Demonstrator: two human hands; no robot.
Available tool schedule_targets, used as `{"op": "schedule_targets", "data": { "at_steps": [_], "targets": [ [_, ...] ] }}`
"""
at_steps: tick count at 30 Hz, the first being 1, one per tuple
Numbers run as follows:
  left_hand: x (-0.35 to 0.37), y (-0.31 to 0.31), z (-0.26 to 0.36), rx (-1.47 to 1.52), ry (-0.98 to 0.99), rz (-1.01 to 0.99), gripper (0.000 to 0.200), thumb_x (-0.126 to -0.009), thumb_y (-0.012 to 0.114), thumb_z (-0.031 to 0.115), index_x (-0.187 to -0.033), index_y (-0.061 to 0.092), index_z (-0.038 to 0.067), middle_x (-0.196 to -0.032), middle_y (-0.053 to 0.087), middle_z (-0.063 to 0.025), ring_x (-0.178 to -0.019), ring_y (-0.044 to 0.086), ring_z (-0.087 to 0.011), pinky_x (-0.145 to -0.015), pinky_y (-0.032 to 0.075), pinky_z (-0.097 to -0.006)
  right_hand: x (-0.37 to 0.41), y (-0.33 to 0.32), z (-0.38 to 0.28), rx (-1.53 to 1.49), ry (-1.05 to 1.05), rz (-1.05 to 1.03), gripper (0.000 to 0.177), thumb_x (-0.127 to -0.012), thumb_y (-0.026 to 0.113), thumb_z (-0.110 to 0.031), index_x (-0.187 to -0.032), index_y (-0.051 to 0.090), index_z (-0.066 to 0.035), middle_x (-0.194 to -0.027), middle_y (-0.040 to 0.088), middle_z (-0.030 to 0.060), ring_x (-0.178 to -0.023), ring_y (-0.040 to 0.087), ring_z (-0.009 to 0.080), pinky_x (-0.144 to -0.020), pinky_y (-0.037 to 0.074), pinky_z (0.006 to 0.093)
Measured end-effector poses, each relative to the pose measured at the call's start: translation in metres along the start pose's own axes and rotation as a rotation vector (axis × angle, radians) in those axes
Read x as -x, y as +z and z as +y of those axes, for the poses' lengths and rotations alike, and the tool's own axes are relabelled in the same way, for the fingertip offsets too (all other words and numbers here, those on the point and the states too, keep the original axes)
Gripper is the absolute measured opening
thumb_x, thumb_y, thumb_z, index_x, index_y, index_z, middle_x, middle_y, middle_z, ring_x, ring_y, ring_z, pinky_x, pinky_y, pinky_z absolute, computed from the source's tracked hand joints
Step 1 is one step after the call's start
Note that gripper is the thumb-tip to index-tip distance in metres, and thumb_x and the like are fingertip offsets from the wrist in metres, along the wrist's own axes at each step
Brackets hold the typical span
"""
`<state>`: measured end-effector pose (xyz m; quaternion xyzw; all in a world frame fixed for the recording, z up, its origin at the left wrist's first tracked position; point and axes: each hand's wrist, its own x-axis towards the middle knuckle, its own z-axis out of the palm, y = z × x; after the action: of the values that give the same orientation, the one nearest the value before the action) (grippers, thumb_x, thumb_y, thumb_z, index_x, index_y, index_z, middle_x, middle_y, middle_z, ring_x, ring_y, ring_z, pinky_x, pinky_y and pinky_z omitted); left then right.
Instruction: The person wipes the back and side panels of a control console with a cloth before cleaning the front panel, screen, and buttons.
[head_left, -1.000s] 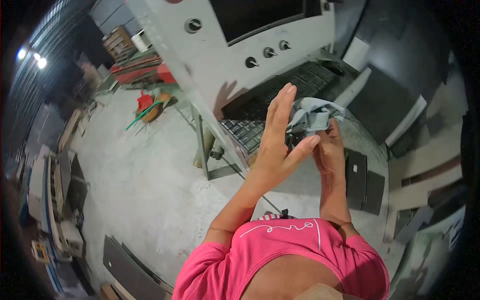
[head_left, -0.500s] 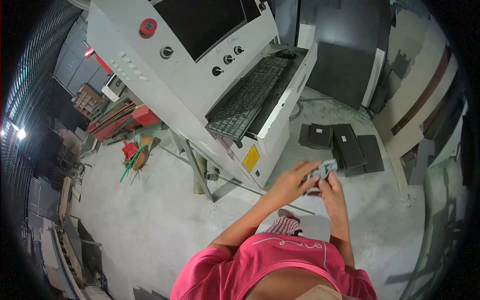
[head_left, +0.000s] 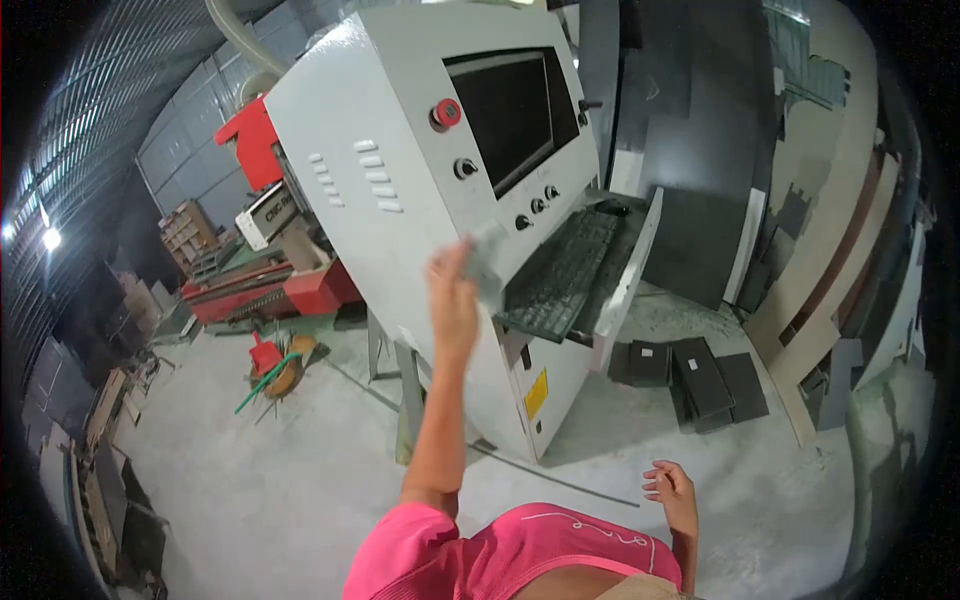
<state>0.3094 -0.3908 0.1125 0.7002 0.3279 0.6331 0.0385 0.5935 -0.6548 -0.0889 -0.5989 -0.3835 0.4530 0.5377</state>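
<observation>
My left hand [head_left: 455, 295] is raised at the front of a white machine cabinet [head_left: 330, 120], closed on a crumpled grey cloth [head_left: 487, 265]. Both blur with motion, and the cloth overlaps the panel just left of the keyboard [head_left: 570, 270]. Low on the right, my right hand [head_left: 676, 495] hangs in the air near my body, its fingers loosely bent and apart with nothing in them. Above the keyboard the panel carries a dark screen [head_left: 515, 115], a red button [head_left: 445, 114] and several black knobs [head_left: 537, 206].
Dark flat panels [head_left: 705, 380] lie on the floor to the right, and tall boards [head_left: 700, 150] lean behind them. A red machine [head_left: 325, 290] stands at the left. On the floor before it are a red dustpan [head_left: 264, 354] and a green-handled tool [head_left: 268, 382].
Both hands were together on the cloth. My left hand has carried it up and left to the cabinet; my right hand has let go and dropped lower. The view has tilted up.
</observation>
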Motion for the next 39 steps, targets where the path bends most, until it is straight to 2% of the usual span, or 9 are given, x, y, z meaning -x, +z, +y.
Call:
{"op": "schedule_targets", "data": {
  "at_steps": [8, 10, 12, 14, 19, 23, 34, 38, 39],
  "targets": [
    [-0.281, -0.085, 0.004, -0.116, 0.727, 0.685, 0.038, -0.081, 0.049, -0.007, -0.116, 0.06, 0.003, -0.115, 0.058, -0.0195, -0.11, 0.052, -0.0307, -0.09, 0.044, -0.035, -0.052, 0.164, -0.013, -0.063, -0.088, -0.177, 0.032, -0.094, 0.052, -0.017, -0.119, 0.052, 0.003, -0.104, 0.064, 0.0126, -0.088, 0.062, 0.0172, -0.076, 0.051, 0.0278],
    [-0.322, -0.102, -0.007, -0.024, 0.545, 0.231, 0.038, -0.091, 0.05, 0.013, -0.126, 0.051, 0.0, -0.13, 0.049, -0.023, -0.124, 0.044, -0.0373, -0.106, 0.033, -0.0393, -0.051, 0.194, -0.009, -0.039, -0.099, -0.242, 0.03, -0.094, 0.052, -0.016, -0.118, 0.053, 0.003, -0.104, 0.064, 0.0122, -0.089, 0.062, 0.0165, -0.077, 0.051, 0.0274],
    [-0.346, -0.073, -0.032, 0.034, 0.249, 0.252, 0.032, -0.087, 0.048, -0.001, -0.117, 0.058, 0.0, -0.12, 0.056, -0.0228, -0.115, 0.052, -0.0371, -0.099, 0.04, -0.0373, -0.055, 0.219, -0.005, 0.14, -0.132, -0.263, 0.028, -0.094, 0.051, -0.013, -0.116, 0.055, 0.003, -0.103, 0.065, 0.0112, -0.09, 0.063, 0.0159, -0.079, 0.05, 0.0274],
    [-0.322, -0.059, -0.044, -0.102, 0.83, 0.47, 0.039, -0.079, 0.052, -0.005, -0.117, 0.059, 0.002, -0.122, 0.056, -0.0215, -0.113, 0.054, -0.0367, -0.095, 0.043, -0.0397, -0.053, 0.239, 0.005, 0.141, -0.126, -0.25, 0.027, -0.094, 0.051, -0.013, -0.116, 0.055, 0.003, -0.102, 0.065, 0.0109, -0.089, 0.063, 0.0166, -0.08, 0.05, 0.0284],
    [-0.175, -0.019, -0.118, -0.129, 0.792, 0.243, 0.047, -0.083, 0.046, -0.01, -0.13, 0.047, -0.005, -0.139, 0.037, -0.0303, -0.131, 0.035, -0.0435, -0.106, 0.033, -0.0446, -0.046, 0.262, 0.036, -0.03, -0.012, -0.173, 0.028, -0.094, 0.051, -0.016, -0.116, 0.055, 0.002, -0.102, 0.065, 0.0124, -0.09, 0.063, 0.017, -0.079, 0.05, 0.0289],
    [-0.057, 0.009, -0.193, -0.171, 0.809, 0.146, 0.039, -0.086, 0.053, -0.001, -0.125, 0.051, -0.006, -0.138, 0.037, -0.0299, -0.125, 0.042, -0.0466, -0.102, 0.035, -0.0522, -0.047, 0.248, 0.047, 0.046, 0.006, -0.116, 0.03, -0.093, 0.052, -0.018, -0.117, 0.055, 0.0, -0.1, 0.066, 0.0114, -0.091, 0.063, 0.0166, -0.079, 0.05, 0.0284],
    [-0.348, -0.068, -0.08, -0.048, 0.778, 0.481, 0.043, -0.094, 0.04, 0.005, -0.137, 0.04, 0.002, -0.138, 0.039, -0.0281, -0.129, 0.036, -0.043, -0.107, 0.033, -0.0445, -0.062, 0.256, 0.016, 0.155, -0.009, -0.011, 0.028, -0.094, 0.051, -0.018, -0.115, 0.056, 0.001, -0.099, 0.066, 0.0116, -0.085, 0.064, 0.017, -0.074, 0.051, 0.0275],
    [-0.345, -0.079, -0.091, -0.039, 0.68, 0.391, 0.04, -0.095, 0.043, 0.008, -0.134, 0.045, 0.006, -0.13, 0.045, -0.0261, -0.121, 0.044, -0.0407, -0.098, 0.043, -0.0448, -0.063, 0.282, 0.01, 0.177, 0.06, -0.056, 0.029, -0.093, 0.051, -0.016, -0.117, 0.055, 0.001, -0.101, 0.065, 0.012, -0.089, 0.064, 0.0181, -0.076, 0.05, 0.0277],
    [-0.326, -0.086, -0.099, -0.219, 0.394, -0.078, 0.042, -0.089, 0.047, 0.005, -0.13, 0.044, -0.005, -0.141, 0.035, -0.0268, -0.126, 0.036, -0.0459, -0.103, 0.034, -0.0461, -0.064, 0.286, 0.012, 0.187, 0.045, -0.087, 0.03, -0.093, 0.051, -0.016, -0.118, 0.055, 0.0, -0.102, 0.065, 0.0121, -0.09, 0.065, 0.0184, -0.077, 0.049, 0.0278]
  ]
}}
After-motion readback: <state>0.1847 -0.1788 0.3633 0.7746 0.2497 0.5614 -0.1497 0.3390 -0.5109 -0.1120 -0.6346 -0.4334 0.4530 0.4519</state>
